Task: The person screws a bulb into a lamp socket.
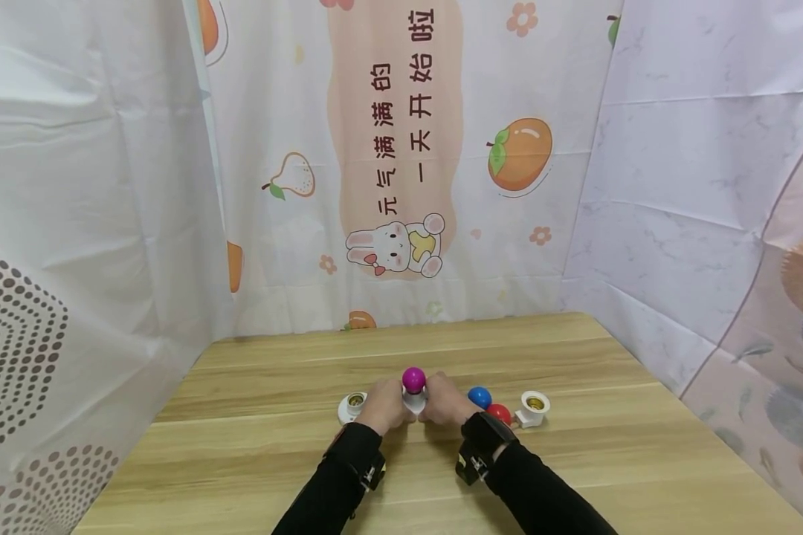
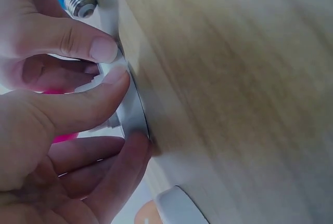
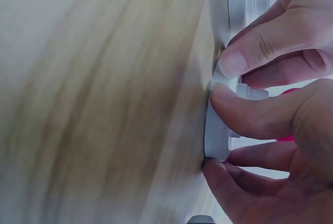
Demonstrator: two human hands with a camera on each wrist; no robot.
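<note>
A magenta light bulb stands upright in a white lamp socket at the middle of the table. My left hand grips the round base from the left, thumb on its near edge and fingers around its side. From the right, my right hand holds the same base in the same way. Both thumbs nearly meet at the front, as the wrist views show. Mostly hidden behind the fingers, the magenta bulb shows only as small patches in the right wrist view.
Left of my left hand sits another white socket with a brass-coloured inside. To the right lie a blue bulb, a red bulb partly behind my right wrist, and a tilted white socket. Printed curtains enclose the wooden table.
</note>
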